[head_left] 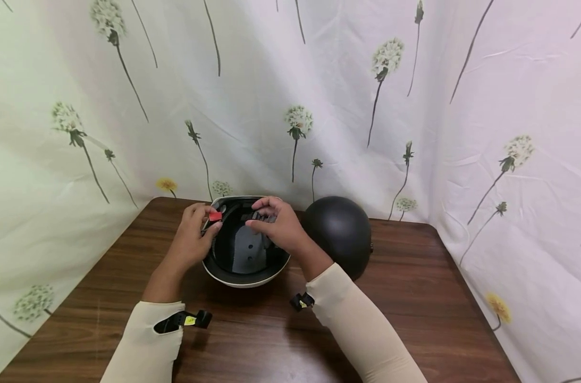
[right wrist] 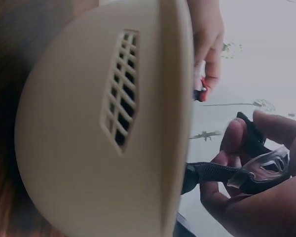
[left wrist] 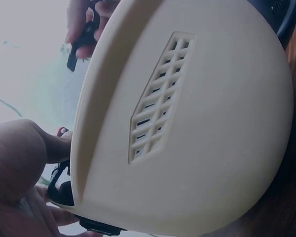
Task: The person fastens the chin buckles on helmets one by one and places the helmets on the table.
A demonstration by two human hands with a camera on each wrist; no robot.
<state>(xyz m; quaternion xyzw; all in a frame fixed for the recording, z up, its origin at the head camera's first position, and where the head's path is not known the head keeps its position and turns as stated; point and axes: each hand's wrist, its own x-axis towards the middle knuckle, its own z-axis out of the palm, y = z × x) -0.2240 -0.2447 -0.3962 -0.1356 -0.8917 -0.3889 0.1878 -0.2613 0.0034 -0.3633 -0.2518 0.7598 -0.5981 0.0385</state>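
A cream helmet (left wrist: 227, 128) with vented sides rests upside down on the table, its black interior (head_left: 242, 250) facing up. At its left rim my left hand (head_left: 190, 236) pinches a red buckle piece (head_left: 216, 216) between thumb and fingers. Over the right side of the opening, my right hand (head_left: 286, 230) holds a black buckle part (right wrist: 252, 136) on the chin strap (right wrist: 214, 173). A clear plastic piece (right wrist: 269, 168) lies along that strap by the palm. The two buckle parts are apart.
Just right of the cream helmet, a matte black helmet (head_left: 340, 234) sits dome up, close to my right forearm. Both stand toward the back of the brown wooden table (head_left: 252, 330). A flower-printed curtain (head_left: 252, 106) hangs behind the table and along its sides.
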